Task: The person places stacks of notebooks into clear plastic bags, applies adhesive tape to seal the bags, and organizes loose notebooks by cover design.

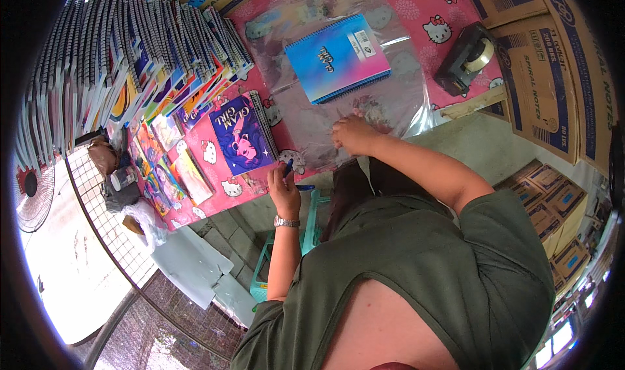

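A clear plastic sheet [286, 119] lies over the table, with a stack of blue-and-pink spiral notebooks [329, 57] on top of it. My right hand [353, 134] is at the sheet's near edge, its fingers curled together on the plastic. At the table's front edge, my left hand [284, 191], with a watch on its wrist, closes round a slim blue object [288, 169]; its kind is mostly hidden by the fingers. Just beyond that hand is a purple spiral notebook [239, 136] with a drawn figure on its cover.
Rows of spiral notebooks [150, 51] stand packed at the left, with loose colourful covers [192, 175] nearer. A black tape dispenser [465, 61] sits at the table's right side. Cardboard boxes [534, 77] are stacked beyond it. A green plastic stool [262, 266] is below the table edge.
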The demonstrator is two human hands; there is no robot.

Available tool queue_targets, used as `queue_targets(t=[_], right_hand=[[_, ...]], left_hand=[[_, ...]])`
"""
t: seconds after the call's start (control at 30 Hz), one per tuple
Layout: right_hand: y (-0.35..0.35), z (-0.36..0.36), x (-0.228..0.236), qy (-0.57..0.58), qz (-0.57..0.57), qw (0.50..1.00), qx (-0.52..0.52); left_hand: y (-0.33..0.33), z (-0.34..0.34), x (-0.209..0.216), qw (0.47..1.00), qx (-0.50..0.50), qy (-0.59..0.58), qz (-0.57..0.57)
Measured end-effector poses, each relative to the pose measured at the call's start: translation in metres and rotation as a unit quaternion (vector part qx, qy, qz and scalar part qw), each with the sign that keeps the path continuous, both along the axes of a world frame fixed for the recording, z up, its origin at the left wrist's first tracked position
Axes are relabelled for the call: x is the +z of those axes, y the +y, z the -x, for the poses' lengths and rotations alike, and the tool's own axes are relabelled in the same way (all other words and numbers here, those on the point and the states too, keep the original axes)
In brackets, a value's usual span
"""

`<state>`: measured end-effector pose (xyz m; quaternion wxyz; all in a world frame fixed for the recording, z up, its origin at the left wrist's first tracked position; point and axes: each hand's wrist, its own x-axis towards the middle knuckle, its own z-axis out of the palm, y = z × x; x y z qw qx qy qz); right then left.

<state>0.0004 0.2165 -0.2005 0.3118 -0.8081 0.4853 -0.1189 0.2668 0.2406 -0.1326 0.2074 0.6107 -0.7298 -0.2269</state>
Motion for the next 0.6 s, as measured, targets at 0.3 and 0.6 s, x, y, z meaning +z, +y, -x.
queue_targets(t=[0.3,0.6], right_hand=[[-0.024,-0.004,0.042,-0.054,-0.098,0.985,-0.130],[0.018,0.052,0.107,0.183,0.300,0.928,-0.121]], left_hand=[[-0.022,0.041,-0.027,0.996,-0.009,-0.085,0.004],[-0.113,0.073,0.018,0.971,-0.228,-0.066,0.016]])
